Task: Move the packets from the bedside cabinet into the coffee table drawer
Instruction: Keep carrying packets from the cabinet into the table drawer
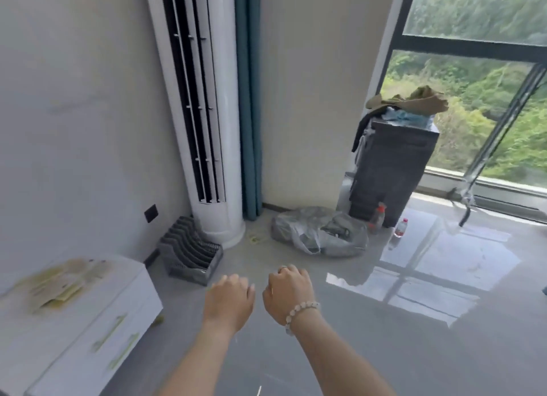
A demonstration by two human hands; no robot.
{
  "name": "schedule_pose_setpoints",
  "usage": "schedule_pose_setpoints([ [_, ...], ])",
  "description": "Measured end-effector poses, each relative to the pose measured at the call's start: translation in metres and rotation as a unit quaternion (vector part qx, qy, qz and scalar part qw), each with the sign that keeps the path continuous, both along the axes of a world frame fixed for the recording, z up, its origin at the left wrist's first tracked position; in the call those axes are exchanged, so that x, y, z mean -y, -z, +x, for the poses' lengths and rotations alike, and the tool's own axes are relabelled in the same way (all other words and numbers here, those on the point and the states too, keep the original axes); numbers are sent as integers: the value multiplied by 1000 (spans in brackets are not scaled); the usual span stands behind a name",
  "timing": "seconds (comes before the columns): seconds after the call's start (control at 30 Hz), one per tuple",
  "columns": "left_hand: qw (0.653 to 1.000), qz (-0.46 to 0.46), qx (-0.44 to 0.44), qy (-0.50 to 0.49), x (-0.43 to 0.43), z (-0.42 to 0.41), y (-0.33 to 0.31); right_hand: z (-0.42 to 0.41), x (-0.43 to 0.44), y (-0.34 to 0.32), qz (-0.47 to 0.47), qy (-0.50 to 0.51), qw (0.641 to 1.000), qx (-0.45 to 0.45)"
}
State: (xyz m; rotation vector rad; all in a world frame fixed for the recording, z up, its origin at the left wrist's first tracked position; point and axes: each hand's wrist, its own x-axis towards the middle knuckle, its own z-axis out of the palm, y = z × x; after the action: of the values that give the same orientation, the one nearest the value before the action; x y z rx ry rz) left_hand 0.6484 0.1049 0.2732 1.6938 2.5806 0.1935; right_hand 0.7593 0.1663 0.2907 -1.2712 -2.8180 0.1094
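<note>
Hovering over the grey floor (340, 354) at the frame's 6 o'clock, the left hand (229, 299) and right hand (288, 292) sit side by side, backs up, fingers loosely curled — nothing shows in either grip. The packets (59, 283) — a yellowish, blurred heap — lie on top of the white bedside cabinet (130, 295) at 8 o'clock, well apart from both hands. A tall air conditioner (204, 114) stands at 11 o'clock, and a grey plastic bag (319, 231) lies at 1 o'clock of the hands.
</note>
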Motion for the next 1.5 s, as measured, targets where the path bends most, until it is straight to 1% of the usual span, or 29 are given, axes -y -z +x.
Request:
schedule_pose_setpoints([
  [0.13,996,2,-1,-91,-2,-62,7,-74,-20,8,-17,-88,996,7],
  [0.3,986,27,-2,-164,-18,-128,11,-153,-55,6,-28,-157,987,0],
  [0.4,976,18,-13,-219,-23,-162,12,-195,-66,9,-35,-195,980,-7],
  [0.47,968,-5,-23,-249,-25,-180,14,-217,-68,14,-39,-220,975,4],
  [0.6,961,-31,-24,-275,-21,-202,22,-250,-70,25,-51,-256,965,28],
  [0.67,955,-33,-36,-292,-14,-214,23,-268,-69,26,-59,-270,961,21],
  [0.83,932,-36,-46,-357,20,-243,21,-313,-43,23,-75,-330,941,1],
  [0.93,921,-25,-49,-385,43,-257,22,-335,-19,26,-76,-367,927,14],
  [1.0,915,-41,-52,-398,58,-269,24,-351,-5,29,-76,-381,921,20],
  [1.07,909,-38,-46,-412,73,-283,25,-369,9,30,-75,-393,916,24],
  [1.2,896,17,-57,-440,102,-324,25,-409,37,31,-68,-404,912,27],
  [1.27,894,8,-56,-444,112,-348,23,-432,49,30,-68,-403,912,26],
  [1.3,893,19,-62,-445,117,-360,20,-444,55,28,-67,-404,912,25],
  [1.37,893,27,-55,-445,128,-384,12,-467,65,24,-66,-404,912,19],
  [1.4,893,17,-47,-448,134,-395,16,-479,71,22,-66,-405,912,15],
  [1.5,898,27,-81,-431,149,-427,27,-505,84,19,-60,-407,911,7],
])
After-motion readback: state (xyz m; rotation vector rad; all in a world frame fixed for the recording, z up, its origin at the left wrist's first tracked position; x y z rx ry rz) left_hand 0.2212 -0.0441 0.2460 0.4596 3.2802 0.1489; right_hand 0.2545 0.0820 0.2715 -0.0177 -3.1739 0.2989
